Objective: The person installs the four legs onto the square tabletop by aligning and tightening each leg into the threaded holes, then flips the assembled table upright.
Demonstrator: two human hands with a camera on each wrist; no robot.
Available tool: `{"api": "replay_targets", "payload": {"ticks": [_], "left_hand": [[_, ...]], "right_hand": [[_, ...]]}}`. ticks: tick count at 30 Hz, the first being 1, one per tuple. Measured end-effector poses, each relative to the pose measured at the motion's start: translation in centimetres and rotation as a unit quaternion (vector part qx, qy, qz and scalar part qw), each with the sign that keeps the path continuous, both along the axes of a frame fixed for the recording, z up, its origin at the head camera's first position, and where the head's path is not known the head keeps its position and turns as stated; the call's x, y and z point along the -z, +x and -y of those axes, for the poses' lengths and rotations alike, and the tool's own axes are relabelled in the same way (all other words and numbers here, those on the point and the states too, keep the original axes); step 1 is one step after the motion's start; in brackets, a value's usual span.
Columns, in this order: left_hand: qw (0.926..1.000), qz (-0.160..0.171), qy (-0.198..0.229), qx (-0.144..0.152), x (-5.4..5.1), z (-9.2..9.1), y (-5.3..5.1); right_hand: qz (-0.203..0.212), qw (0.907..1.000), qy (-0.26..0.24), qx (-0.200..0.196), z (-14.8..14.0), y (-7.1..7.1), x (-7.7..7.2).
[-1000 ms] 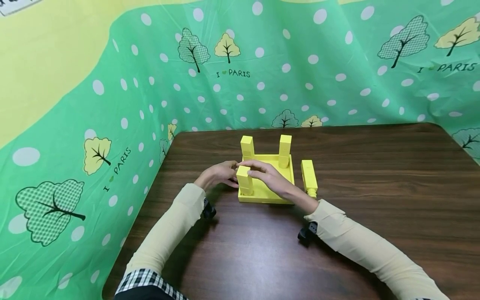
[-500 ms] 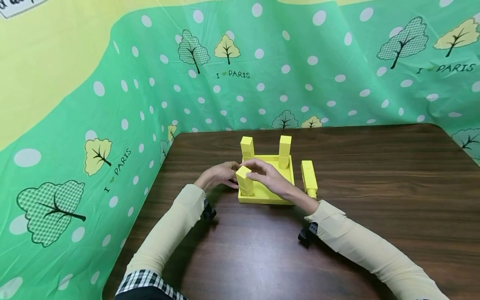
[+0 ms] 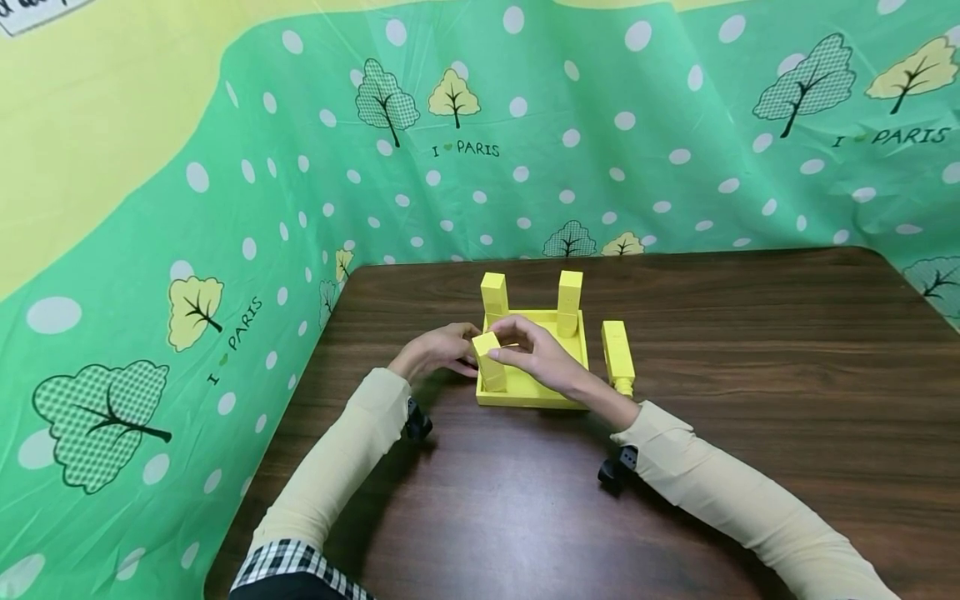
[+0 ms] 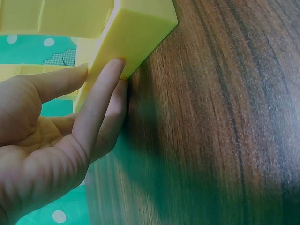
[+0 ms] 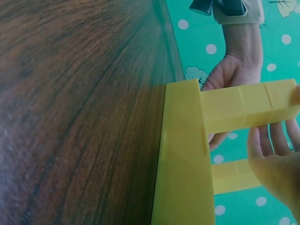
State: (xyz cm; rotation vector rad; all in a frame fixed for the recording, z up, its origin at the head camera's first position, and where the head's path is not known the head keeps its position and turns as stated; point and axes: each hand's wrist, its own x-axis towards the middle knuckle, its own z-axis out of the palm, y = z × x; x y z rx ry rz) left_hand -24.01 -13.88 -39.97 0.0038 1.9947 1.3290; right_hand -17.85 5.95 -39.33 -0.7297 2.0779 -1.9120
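Note:
A yellow square base (image 3: 532, 400) with a raised rim lies on the table, block-like legs standing at its corners. At the near left corner, my right hand (image 3: 542, 357) pinches the top of a yellow leg (image 3: 491, 373) between thumb and fingers. That leg leans slightly in the head view. My left hand (image 3: 437, 348) grips the base's left side; in the left wrist view its thumb touches the rim and its fingers (image 4: 101, 101) lie along the outer wall (image 4: 136, 37). The right wrist view shows the gripped leg (image 5: 234, 108) meeting the base (image 5: 185, 154).
Two more yellow legs, a far left one (image 3: 495, 292) and a far right one (image 3: 570, 293), rise from the base. A loose yellow leg (image 3: 618, 350) with a narrower end lies to its right. Green patterned cloth (image 3: 517, 183) hangs behind the brown table (image 3: 750, 358).
The near left leg has turned a little in my right hand's fingers, and its top has tilted left. My right thumb and fingers have shifted slightly on it. The left hand stays put.

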Motion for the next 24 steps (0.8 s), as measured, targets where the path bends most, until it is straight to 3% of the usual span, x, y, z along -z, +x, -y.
{"api": "replay_targets", "payload": {"ticks": [13,20,24], "left_hand": [[1.0,0.0,-0.001,0.001,0.0,0.0,-0.1],[1.0,-0.004,-0.005,0.004,0.0,0.0,-0.1],[0.9999,-0.004,-0.007,0.006,0.1,0.0,-0.1]], "right_hand": [[-0.006,0.9997,0.005,0.022,0.1,0.1,0.1],[-0.036,0.9983,0.023,0.04,0.4,1.7,-2.1],[-0.054,0.9966,0.031,0.054,0.5,2.2,-2.4]]}}
